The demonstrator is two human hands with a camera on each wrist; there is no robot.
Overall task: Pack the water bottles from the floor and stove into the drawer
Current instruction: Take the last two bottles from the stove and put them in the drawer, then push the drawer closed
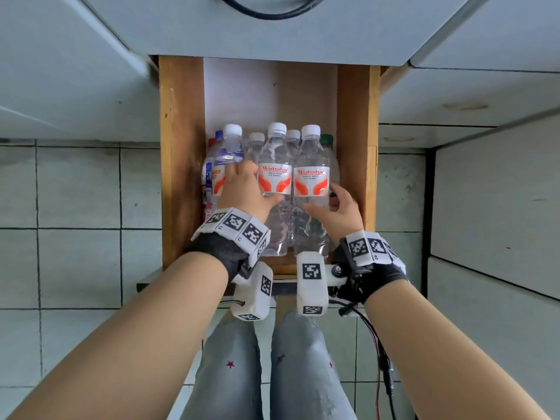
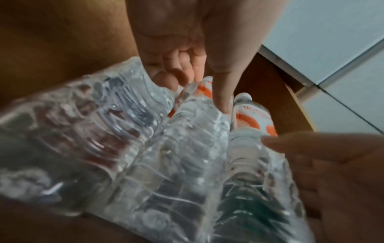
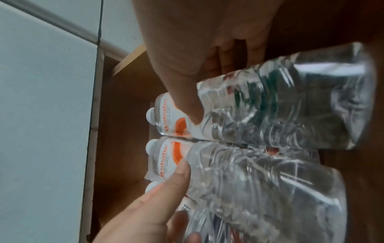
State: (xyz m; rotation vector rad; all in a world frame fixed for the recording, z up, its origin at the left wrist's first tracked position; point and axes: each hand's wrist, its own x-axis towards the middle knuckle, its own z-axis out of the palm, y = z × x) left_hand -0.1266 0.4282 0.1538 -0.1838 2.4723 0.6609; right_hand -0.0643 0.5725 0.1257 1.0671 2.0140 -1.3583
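Clear water bottles with white caps and red-orange labels lie in an open wooden drawer [image 1: 181, 147]. Three lie on top: a left bottle [image 1: 227, 150], a middle bottle [image 1: 274, 156] and a right bottle [image 1: 310, 159]. My left hand [image 1: 251, 183] holds the middle bottle [image 2: 193, 131], fingers curled into the gap on its left and thumb across its body. My right hand [image 1: 327, 201] grips the right bottle [image 3: 280, 106], thumb on top and fingers round its far side. Beneath them lie more bottles, one with a green cap [image 1: 326, 140].
The back half of the drawer floor [image 1: 266, 95] holds no bottles. Grey cabinet fronts [image 1: 472, 95] flank the drawer on both sides, above a tiled floor [image 1: 78, 189]. My knees in grey jeans [image 1: 266, 359] are just before the drawer front. A red-black cable [image 1: 378, 344] hangs from my right wrist.
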